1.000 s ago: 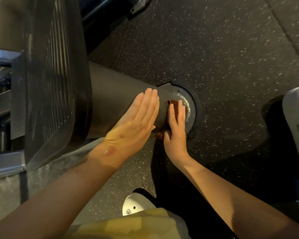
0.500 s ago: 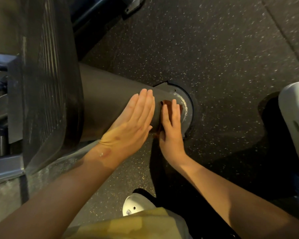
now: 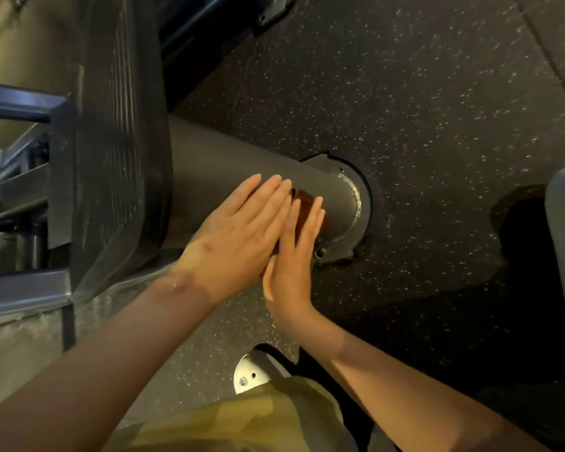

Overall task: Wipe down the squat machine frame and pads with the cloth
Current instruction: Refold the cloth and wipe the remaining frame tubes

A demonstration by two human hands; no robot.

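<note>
Both hands were flat on the job: left hand (image 3: 238, 236) lay open w/ fingers straight across the grey frame tube (image 3: 209, 171). Right hand (image 3: 294, 256), right alongside and seemingly touching it, pressed straight fingers down on the cloth (image 3: 305, 199). No curl, no pinch on either. Cloth was a reddish-brown scrap, mostly hidden under those fingers. It sat on the tube's right end, near the base flange (image 3: 340, 247) where the tube met the speckled floor (image 3: 421, 93).

Judging the step: wiping the tube's lower end. To do it well, prob. press w/ the whole flat of the fingers and work round the curve, not only along the top. Then push the cloth right into the weld bead (image 3: 356, 194) at the flange, b/c grime likes that seam. Left hand looked best used as a brace, clear of the cloth's path. Ribbed footplate (image 3: 118, 125) at left, and the pads (not in view), would need their turn.

Containers: none showed, so no bucket, bottle or bin to report, and nothing held in one.
</note>
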